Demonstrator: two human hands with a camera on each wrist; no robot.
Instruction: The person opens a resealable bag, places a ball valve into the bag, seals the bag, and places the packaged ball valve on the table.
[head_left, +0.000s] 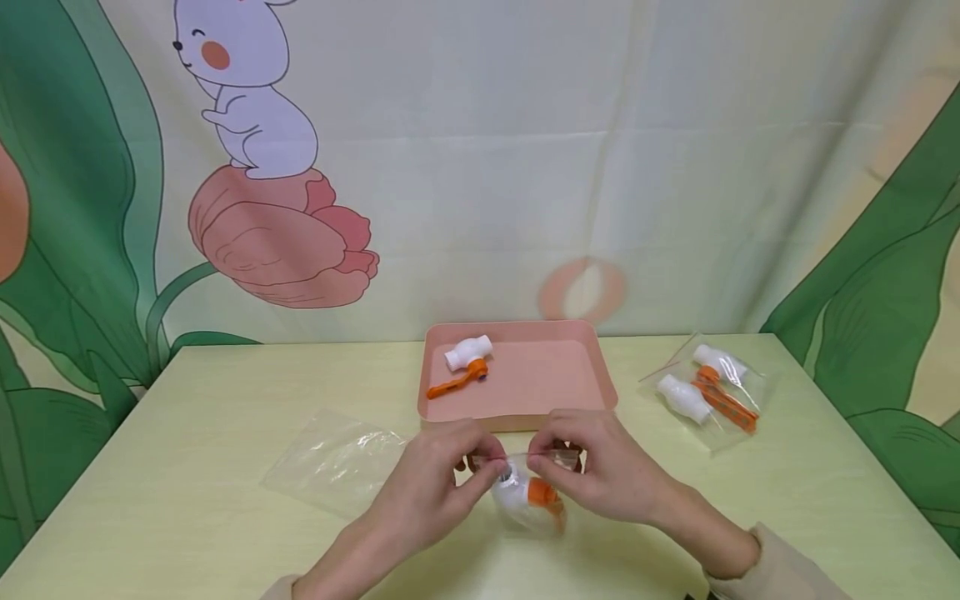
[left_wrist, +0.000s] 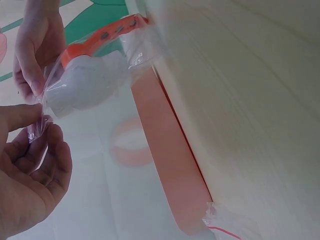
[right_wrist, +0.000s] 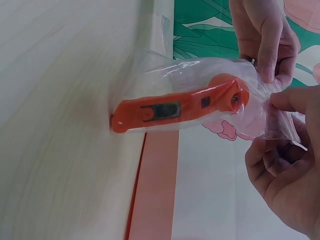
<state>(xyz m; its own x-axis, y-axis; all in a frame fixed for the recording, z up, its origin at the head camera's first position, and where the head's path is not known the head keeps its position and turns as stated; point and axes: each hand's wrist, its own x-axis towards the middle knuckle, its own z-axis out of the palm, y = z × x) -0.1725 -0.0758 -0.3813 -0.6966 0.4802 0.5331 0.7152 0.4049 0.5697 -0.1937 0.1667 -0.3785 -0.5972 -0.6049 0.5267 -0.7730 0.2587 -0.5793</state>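
Observation:
Both hands pinch the top edge of a clear zip bag between thumbs and fingers, the left hand at one side and the right hand at the other. Inside the bag is a ball valve with a white plastic body and a long orange lever handle. The bag hangs down from the fingers, just in front of the pink tray. In the right wrist view, the lever's far end lies close to the tabletop.
Another white and orange valve lies at the left of the pink tray. A flat clear bag lies left on the table. To the right, a clear bag contains white valve bodies and orange levers. A printed curtain hangs behind.

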